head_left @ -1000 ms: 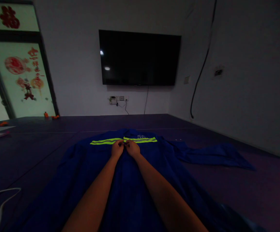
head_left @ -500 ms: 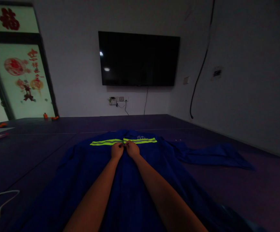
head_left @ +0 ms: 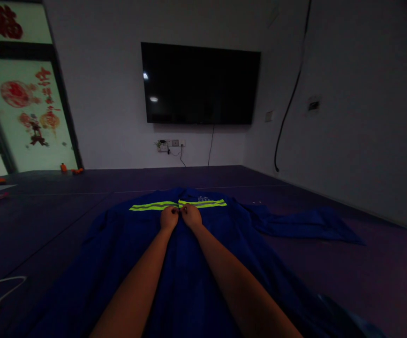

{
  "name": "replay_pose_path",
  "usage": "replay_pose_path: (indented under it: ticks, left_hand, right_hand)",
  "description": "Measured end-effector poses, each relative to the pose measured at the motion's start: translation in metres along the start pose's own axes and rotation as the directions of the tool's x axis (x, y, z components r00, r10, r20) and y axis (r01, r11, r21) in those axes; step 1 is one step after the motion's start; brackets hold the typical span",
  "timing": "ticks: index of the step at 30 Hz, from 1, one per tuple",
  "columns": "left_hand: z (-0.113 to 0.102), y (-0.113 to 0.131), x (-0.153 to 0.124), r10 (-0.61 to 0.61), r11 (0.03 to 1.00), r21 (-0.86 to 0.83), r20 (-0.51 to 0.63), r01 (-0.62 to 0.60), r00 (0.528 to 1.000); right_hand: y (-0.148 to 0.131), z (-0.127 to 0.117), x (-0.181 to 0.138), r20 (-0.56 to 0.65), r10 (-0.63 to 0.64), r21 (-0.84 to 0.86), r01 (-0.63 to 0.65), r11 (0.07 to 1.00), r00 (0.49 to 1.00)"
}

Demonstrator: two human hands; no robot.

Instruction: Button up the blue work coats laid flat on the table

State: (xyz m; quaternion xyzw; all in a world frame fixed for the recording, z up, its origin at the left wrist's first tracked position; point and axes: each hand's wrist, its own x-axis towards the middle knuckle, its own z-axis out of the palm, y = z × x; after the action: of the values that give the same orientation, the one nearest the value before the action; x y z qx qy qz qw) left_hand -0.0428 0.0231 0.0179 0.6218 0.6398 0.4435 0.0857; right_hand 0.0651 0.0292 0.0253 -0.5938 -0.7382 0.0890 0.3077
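Observation:
A blue work jacket [head_left: 129, 239] lies spread out in front of me, collar away from me. A yellow-and-grey reflective strip [head_left: 208, 203] crosses its chest, with white lettering above it on the right. At the front opening, just below the strip, my left hand [head_left: 169, 218] is closed, its fingertips pinching the jacket's front edge. Close beside it my right hand [head_left: 191, 216] also pinches the front edge. The fingertips nearly meet; whether a button is between them is too small and dark to see. One sleeve [head_left: 305, 224] stretches out to the right.
The jacket lies on a dark purple surface [head_left: 66, 206] reaching to the wall. A white cable [head_left: 10, 291] lies at the near left. Small orange objects [head_left: 78, 171] stand by the glass door at the far left. A television [head_left: 201, 84] hangs on the far wall.
My hands stay at the same place on the jacket's front, with only slight finger movement. The whole view has shifted a little, so everything appears slightly further left and up.

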Motion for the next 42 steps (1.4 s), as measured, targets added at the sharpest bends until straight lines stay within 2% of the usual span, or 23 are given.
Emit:
replay_pose_path:
  ticks: [21, 42]
  left_hand:
    - [-0.0016, 0.0023, -0.0004, -0.012, 0.999, 0.047, 0.008, 0.011, 1.000]
    - [-0.0011, 0.0031, -0.0014, -0.025, 1.000, -0.018, -0.012, 0.025, 1.000]
  right_hand:
    - [-0.0007, -0.0010, 0.0003, 0.004, 0.025, -0.022, -0.025, 0.999, 1.000]
    - [-0.0004, -0.0009, -0.0005, -0.004, 0.015, -0.034, -0.015, 0.999, 1.000]
